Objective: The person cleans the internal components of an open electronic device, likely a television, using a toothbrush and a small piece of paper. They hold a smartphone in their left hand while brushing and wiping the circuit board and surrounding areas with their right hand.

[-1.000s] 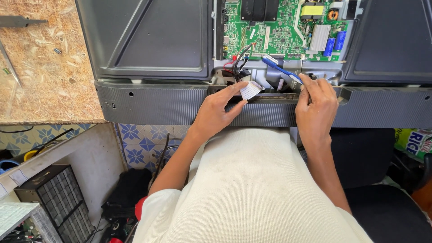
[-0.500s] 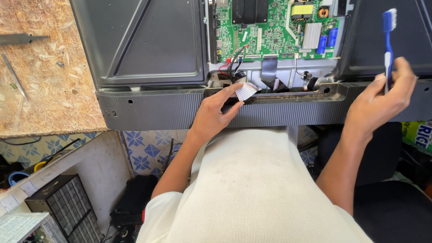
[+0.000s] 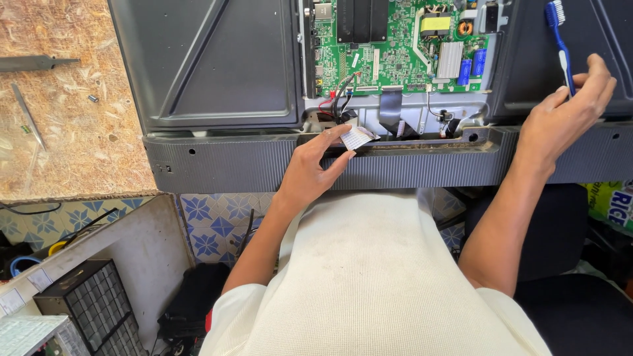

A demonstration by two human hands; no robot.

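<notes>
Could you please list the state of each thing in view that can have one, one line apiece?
Television back: cover off, lying flat on the table.
Green circuit board: exposed, wires plugged in.
White ribbon cable: loose end pinched by the left hand.
Blue toothbrush: held by the right hand, bristles up, off the board.
Tweezers: lying unused on the chipboard table.

Workbench (image 3: 72,151): chipboard top, pale and flecked. Lying on it: opened television (image 3: 217,72), back upward, overhanging the near edge; grey tool (image 3: 36,63); thin metal tweezers (image 3: 28,116); one small screw (image 3: 93,99).
</notes>
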